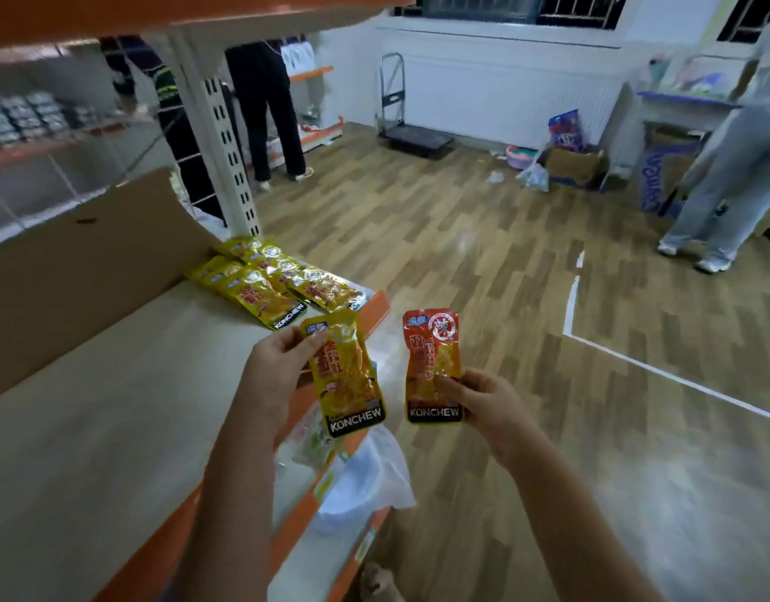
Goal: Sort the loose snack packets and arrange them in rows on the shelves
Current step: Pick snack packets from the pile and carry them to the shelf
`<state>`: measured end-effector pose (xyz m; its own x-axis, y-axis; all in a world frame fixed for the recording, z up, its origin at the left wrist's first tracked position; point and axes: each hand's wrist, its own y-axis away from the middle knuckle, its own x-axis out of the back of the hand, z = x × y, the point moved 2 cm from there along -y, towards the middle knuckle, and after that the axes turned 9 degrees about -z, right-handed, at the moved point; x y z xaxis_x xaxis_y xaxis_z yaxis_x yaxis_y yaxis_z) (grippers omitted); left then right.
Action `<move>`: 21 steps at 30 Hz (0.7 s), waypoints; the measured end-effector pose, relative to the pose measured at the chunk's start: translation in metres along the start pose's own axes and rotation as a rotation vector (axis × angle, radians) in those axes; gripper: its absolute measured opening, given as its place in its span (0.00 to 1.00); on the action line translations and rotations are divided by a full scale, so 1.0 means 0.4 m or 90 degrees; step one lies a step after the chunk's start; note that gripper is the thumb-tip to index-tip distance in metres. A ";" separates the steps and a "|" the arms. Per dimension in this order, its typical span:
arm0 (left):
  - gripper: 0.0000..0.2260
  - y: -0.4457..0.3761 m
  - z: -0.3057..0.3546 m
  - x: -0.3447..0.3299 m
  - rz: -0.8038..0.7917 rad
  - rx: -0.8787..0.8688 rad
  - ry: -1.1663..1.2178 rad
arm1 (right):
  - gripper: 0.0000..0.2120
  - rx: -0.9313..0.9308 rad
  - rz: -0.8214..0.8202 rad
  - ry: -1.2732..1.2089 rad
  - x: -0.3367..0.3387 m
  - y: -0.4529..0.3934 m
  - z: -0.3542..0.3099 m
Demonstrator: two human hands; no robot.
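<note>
**A:** Nearest you, your left hand (283, 362) pinches one yellow packet (346, 375) by its upper edge, thumb on the front. Your right hand (483, 406) has its fingers (450, 391) curled round the lower part of one red packet (433, 367). Both packets hang upright, side by side and apart, just off the orange front edge of the shelf (113, 406).

**B:** So which step are you in?

**A:** Sorting, by my reading: you hold one of each colour up to compare. The yellow one belongs with the yellow rows (278, 282) lying farther along the same shelf, near the white upright (231, 158). I judge the next move is to lay it flat at the near end of those rows, label up, lined with its neighbours. The red needs its own row; none lies on the shelf that I can see.

**B:** How many yellow are down?

**A:** Two rows, overlapping. I can't count them exactly; perhaps seven or eight. In hand: one yellow, one red.
</note>
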<state>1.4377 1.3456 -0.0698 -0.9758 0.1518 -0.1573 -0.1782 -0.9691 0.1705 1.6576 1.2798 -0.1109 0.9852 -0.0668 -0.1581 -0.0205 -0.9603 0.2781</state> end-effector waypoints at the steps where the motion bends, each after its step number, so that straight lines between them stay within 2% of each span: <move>1: 0.04 -0.035 0.008 0.008 0.013 -0.007 -0.005 | 0.04 0.005 -0.016 -0.003 0.003 -0.046 -0.017; 5: 0.04 -0.164 0.042 0.068 0.094 -0.001 -0.002 | 0.03 -0.006 -0.065 0.006 0.001 -0.240 -0.086; 9: 0.05 -0.242 0.060 0.142 0.193 -0.011 -0.009 | 0.08 -0.004 -0.134 0.024 -0.020 -0.400 -0.143; 13: 0.02 -0.275 0.040 0.202 0.304 0.002 -0.022 | 0.05 -0.023 -0.208 0.017 -0.052 -0.520 -0.173; 17: 0.06 -0.294 0.016 0.225 0.369 0.012 -0.039 | 0.07 -0.041 -0.285 0.056 -0.099 -0.632 -0.196; 21: 0.05 -0.309 0.002 0.210 0.445 0.021 -0.109 | 0.08 -0.036 -0.390 0.095 -0.152 -0.722 -0.220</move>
<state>1.3775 1.4782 -0.1034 -0.8690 -0.4702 0.1541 0.4937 -0.8450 0.2057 1.6187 1.5849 -0.0984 0.8287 0.5329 -0.1713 0.5596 -0.7962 0.2302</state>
